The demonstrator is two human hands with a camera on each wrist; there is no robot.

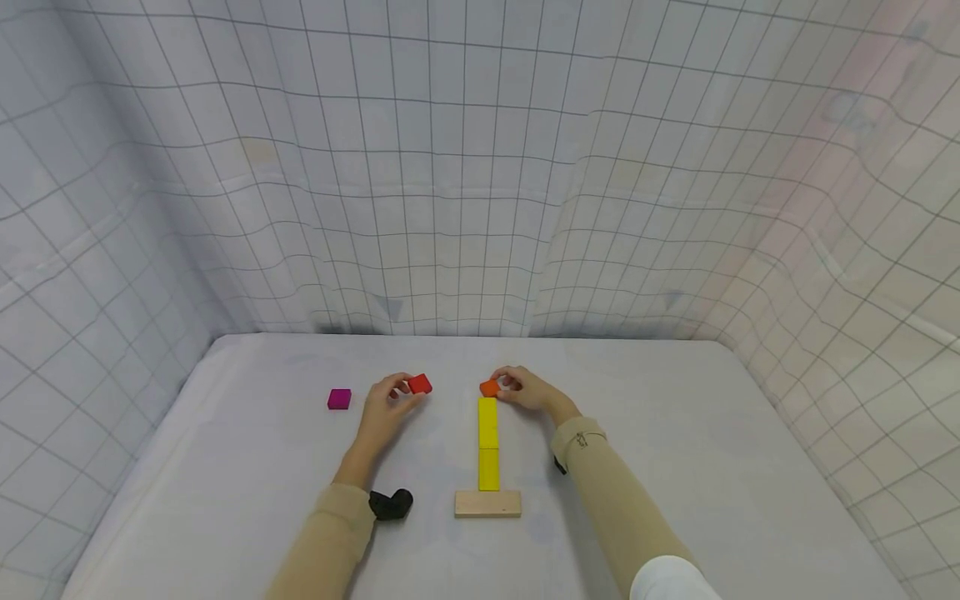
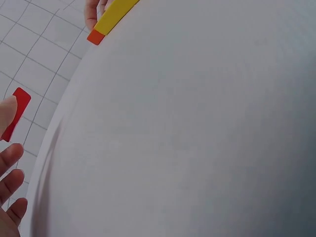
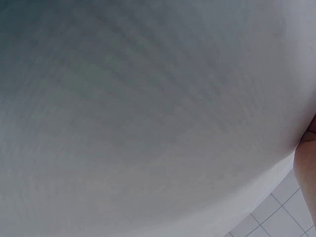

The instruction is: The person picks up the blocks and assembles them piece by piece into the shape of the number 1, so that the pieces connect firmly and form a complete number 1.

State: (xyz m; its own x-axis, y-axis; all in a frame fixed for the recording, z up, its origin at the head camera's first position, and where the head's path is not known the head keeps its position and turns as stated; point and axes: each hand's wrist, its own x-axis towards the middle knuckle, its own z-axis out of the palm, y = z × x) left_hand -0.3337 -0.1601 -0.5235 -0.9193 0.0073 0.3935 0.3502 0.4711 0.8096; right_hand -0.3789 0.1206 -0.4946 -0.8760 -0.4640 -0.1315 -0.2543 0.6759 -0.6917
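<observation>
Between thumb and fingertips, my left hand (image 1: 385, 412) pinches a red block (image 1: 420, 383); the left wrist view shows the same red block (image 2: 19, 109) under the thumb. My right hand (image 1: 527, 389) pinches an orange block (image 1: 490, 388) at the far end of two yellow blocks (image 1: 488, 442) laid end to end. In the left wrist view the orange block (image 2: 96, 37) meets the yellow one (image 2: 116, 16). A plain wooden block (image 1: 487, 504) lies crosswise at their near end. Only a sliver of the right hand (image 3: 306, 173) enters the right wrist view.
A magenta block (image 1: 340, 399) lies on the white-covered table (image 1: 255, 467), left of my left hand. A black device (image 1: 392, 505) is at the left wrist. Grid-patterned curtains (image 1: 480, 167) hang behind the table and at both sides.
</observation>
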